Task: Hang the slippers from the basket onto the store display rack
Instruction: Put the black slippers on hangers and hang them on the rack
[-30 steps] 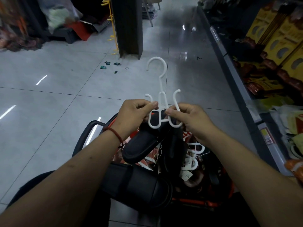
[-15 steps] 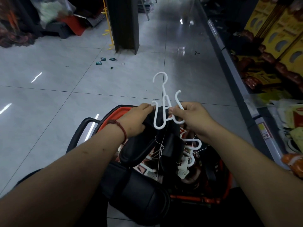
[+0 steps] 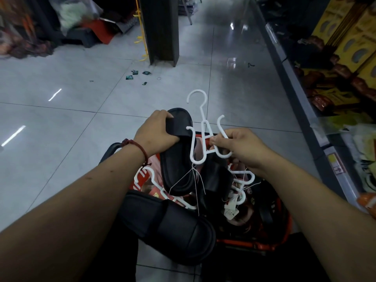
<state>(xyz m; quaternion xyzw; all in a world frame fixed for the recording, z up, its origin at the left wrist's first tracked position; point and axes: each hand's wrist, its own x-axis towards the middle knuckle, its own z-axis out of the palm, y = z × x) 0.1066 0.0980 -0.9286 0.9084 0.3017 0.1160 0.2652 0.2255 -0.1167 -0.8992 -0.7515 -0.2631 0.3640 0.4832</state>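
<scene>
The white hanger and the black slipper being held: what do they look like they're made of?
The white hanger looks like moulded plastic, smooth and faintly glossy: thin, evenly white, rounded hooks. The black slipper seems soft foam or rubber, matte: thick sole, rounded edges, little shine, though dim light leaves this open.

**Shop aisle, quick look round**

We're in a dim shop aisle w/ a glossy grey tile floor [image 3: 67,123] and dark grout lines. Light glints off it as white streaks [image 3: 54,95] on the left. A dark square pillar [image 3: 160,29] stands up top, w/ a yellow hook strip [image 3: 140,27] just beside it. Small green scraps [image 3: 129,77] lie near its base. On the right there's a long low shelf [image 3: 293,84] w/ yellow boxes [image 3: 364,23]. Far left is a blurry pile of goods, incl. something red [image 3: 101,30].
</scene>
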